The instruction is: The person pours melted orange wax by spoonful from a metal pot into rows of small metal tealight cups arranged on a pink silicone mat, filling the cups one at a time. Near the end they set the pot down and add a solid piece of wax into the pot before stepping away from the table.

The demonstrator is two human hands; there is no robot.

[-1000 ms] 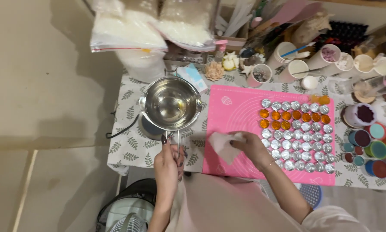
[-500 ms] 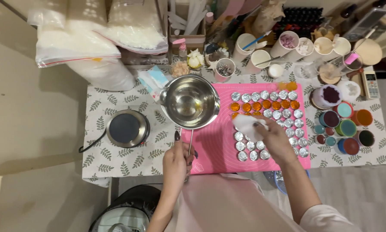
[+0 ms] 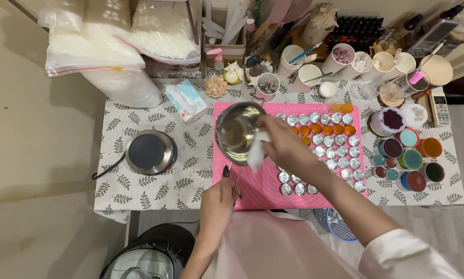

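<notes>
- The steel pouring pot (image 3: 237, 132) has shifted since a moment ago: it then sat over the table between the round hot plate (image 3: 148, 152) and the pink silicone mat (image 3: 265, 182), and now it hangs over the mat's left part, tipped toward the person.
- The left hand (image 3: 217, 202) is closed around the pot's thin handle, thumb up.
- The right hand (image 3: 283, 143), earlier over the foil cups with its white tissue (image 3: 256, 151), now presses that wad against the pot's right rim, fingers curled round it.
- Rows of small foil cups (image 3: 325, 139) fill the mat's right half (a few hold orange wax).
- Packages: two clear bags of white flakes (image 3: 123, 36) are stacked at the table's back left corner, above a white sack; a pale blue-and-white tissue pack (image 3: 186, 99) lies flat in front of them.
- Round tins with coloured contents (image 3: 407, 155) crowd the right edge.
- Open room: the leaf-print cloth (image 3: 185, 181) is bare between hot plate and mat; the mat reaches the near table edge.
</notes>
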